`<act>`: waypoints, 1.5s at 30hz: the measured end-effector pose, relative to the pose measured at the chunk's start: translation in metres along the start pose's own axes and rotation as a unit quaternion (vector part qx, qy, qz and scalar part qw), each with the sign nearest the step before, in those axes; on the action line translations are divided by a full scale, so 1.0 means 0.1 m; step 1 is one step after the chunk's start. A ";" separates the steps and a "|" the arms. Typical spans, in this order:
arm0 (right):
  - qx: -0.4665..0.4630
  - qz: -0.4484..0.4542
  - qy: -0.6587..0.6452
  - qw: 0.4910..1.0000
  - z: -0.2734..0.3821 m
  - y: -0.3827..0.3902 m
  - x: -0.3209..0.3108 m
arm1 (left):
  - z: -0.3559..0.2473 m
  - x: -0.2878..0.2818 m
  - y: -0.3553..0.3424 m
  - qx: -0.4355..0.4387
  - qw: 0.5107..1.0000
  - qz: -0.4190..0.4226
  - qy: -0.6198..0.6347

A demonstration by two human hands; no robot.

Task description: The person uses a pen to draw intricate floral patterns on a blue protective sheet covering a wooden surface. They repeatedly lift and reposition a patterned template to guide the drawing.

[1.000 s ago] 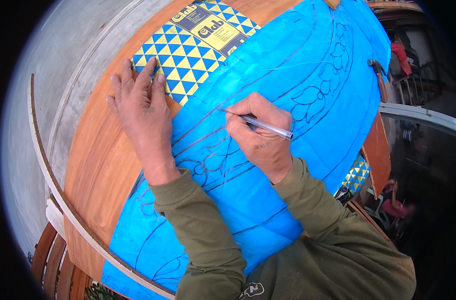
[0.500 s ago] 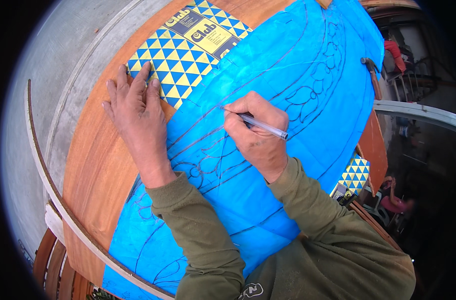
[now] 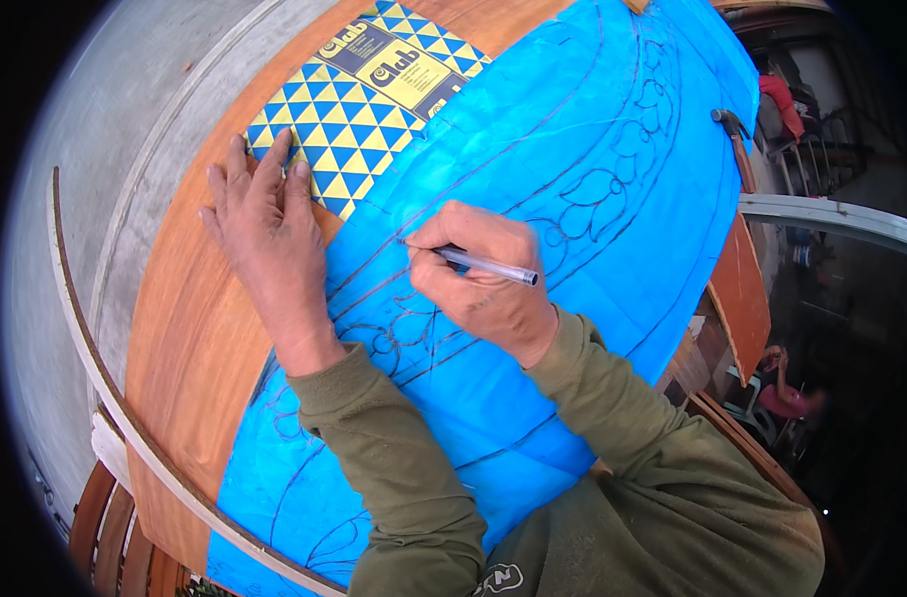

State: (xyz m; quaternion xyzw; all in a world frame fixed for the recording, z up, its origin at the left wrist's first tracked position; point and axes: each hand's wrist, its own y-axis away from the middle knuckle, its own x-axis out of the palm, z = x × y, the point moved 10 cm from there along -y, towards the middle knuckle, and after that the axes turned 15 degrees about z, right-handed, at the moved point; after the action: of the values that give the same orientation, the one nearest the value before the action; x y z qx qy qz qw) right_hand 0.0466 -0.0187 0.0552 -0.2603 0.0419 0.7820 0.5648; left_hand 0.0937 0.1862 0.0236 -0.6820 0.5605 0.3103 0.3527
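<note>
A large translucent blue sheet [image 3: 612, 284], marked with dark curved lines and leaf-like outlines, lies over a brown wooden board [image 3: 190, 388]. Between them at the upper left, a paper sheet with yellow and blue triangles [image 3: 349, 124] sticks out. My left hand [image 3: 274, 239] rests flat and spread on the board, its fingertips on the edge of the patterned paper. In my right hand [image 3: 488, 294] is a clear pen [image 3: 493, 267], pinched between thumb and fingers. Its tip meets the blue sheet at a drawn line.
A hammer [image 3: 737, 144] lies at the sheet's right edge, above a reddish-brown board piece [image 3: 742, 298]. A thin curved strip [image 3: 140, 433] runs along the left side. Slatted wood [image 3: 105, 527] shows at the lower left. Far right, a person in pink [image 3: 787, 396] is in the background.
My right hand has moved left and slightly down with the pen. My left hand stays in place. The patterned paper piece at the sheet's lower right edge no longer shows.
</note>
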 end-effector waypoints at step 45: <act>0.093 -0.016 -0.038 0.995 -0.48 0.02 -0.69 | 0.04 0.04 -0.01 -0.006 1.000 0.027 0.001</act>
State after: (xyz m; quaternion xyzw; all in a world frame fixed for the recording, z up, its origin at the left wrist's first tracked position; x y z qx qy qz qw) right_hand 0.0780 -0.0965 0.0449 -0.1775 0.0885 0.7752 0.5998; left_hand 0.0951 0.1871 0.0182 -0.6692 0.5774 0.3223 0.3390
